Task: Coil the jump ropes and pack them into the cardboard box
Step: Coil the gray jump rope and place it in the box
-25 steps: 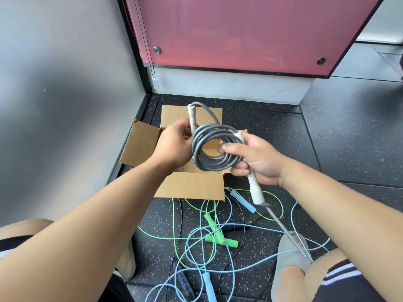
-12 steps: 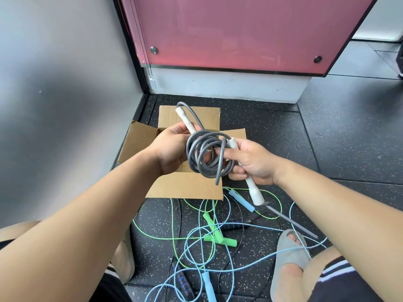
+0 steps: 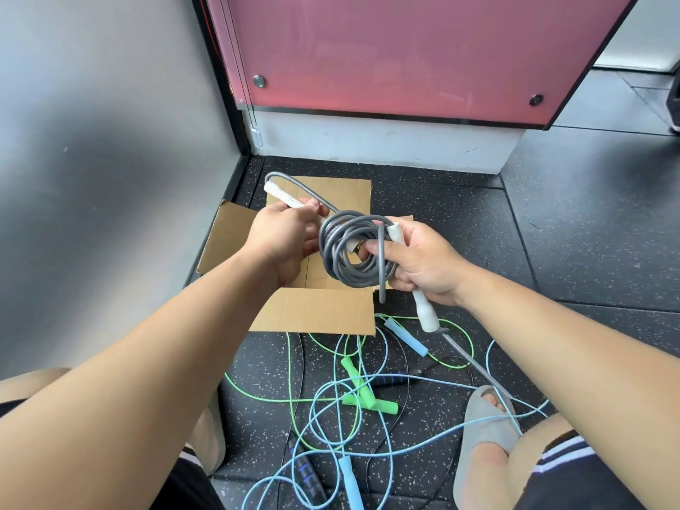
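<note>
A grey jump rope (image 3: 344, 252) with white handles is wound into a coil above the open cardboard box (image 3: 316, 314). My left hand (image 3: 283, 237) grips one white handle (image 3: 279, 193), which points up and to the left. My right hand (image 3: 419, 263) holds the coil together with the other white handle (image 3: 425, 311), which points down. One strand of grey rope crosses the front of the coil. A grey tail runs from the lower handle down toward my right foot.
Loose light-blue (image 3: 404, 336), green (image 3: 368, 395) and black-and-blue (image 3: 309, 473) jump ropes lie tangled on the dark speckled floor in front of the box. My grey slipper (image 3: 485, 432) rests on them at the right. A grey wall stands left, a pink panel behind.
The left-hand handle has tilted further to the left. A strand of rope has been wrapped across the front of the coil, and the loose tail is shorter.
</note>
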